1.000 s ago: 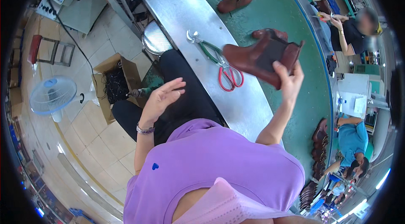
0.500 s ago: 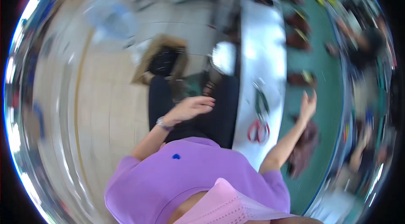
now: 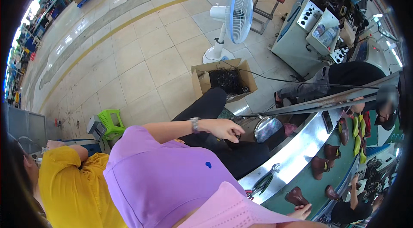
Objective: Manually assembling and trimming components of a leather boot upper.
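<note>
My left hand (image 3: 224, 129), with a metal-banded watch at the wrist, hovers above my dark-trousered lap. Its fingers are curled together around a small dark bit that is too small to name. At the lower right, my right hand (image 3: 302, 212) has its fingers closed at the edge of a brown shoe (image 3: 296, 196) on the green belt (image 3: 282, 202); the pink cloth near the camera partly hides its arm. Long-nosed pliers (image 3: 264, 180) with green and red parts rest on the shiny metal ledge (image 3: 286, 163) between my lap and the belt.
More brown shoes (image 3: 319, 166) and yellow-green pieces (image 3: 357, 135) line the belt. A phone (image 3: 328, 122) lies on the ledge. Ahead are a perforated round lamp-like fixture (image 3: 268, 129), a carton (image 3: 202, 82) of black scraps and a fan (image 3: 239, 15). A person in yellow (image 3: 75, 185) sits at left.
The view has swung round to the left, bringing the fan and the person in yellow into clear sight. My right hand, earlier raised over the belt, is now at a brown shoe.
</note>
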Motion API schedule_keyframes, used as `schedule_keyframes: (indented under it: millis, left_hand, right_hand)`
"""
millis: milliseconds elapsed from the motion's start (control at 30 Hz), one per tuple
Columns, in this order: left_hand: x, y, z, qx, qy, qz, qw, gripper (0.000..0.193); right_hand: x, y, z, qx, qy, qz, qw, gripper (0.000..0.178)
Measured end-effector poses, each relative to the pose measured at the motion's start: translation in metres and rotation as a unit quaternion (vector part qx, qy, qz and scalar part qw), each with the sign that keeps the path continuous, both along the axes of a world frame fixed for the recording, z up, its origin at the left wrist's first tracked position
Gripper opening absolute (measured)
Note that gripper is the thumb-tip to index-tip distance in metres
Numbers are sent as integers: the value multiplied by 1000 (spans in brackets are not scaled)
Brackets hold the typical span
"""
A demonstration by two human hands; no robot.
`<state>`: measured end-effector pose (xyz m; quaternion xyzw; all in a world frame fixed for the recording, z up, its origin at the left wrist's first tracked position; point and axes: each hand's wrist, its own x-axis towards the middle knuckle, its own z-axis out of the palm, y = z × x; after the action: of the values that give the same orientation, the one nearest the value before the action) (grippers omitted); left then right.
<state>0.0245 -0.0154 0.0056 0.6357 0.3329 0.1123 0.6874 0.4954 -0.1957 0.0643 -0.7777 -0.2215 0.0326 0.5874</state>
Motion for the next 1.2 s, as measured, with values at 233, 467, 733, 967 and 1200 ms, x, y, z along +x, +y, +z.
schedule_keyframes:
  millis: [233,467,733,967,1200]
  left_hand:
    - [83,-17,34,372,-87,-229,895,106]
    - [16,-1,13,184,-237,-31,953,100]
    - [-16,5,-15,55,-193,77,977,112]
    - [-19,-10,-23,5,-205,64,977,113]
    - [-26,-8,-19,42,-169,93,980,114]
  right_hand:
    - [-149,18,67,63,102,121,985,20]
    - [-266,131,40,-37,193,399,896,35]
    - [-298,160,8,-19,233,508,829,46]
    - [-292,139,-3,-26,259,479,839,44]
    - [-170,65,-99,-359,-324,130,865,56]
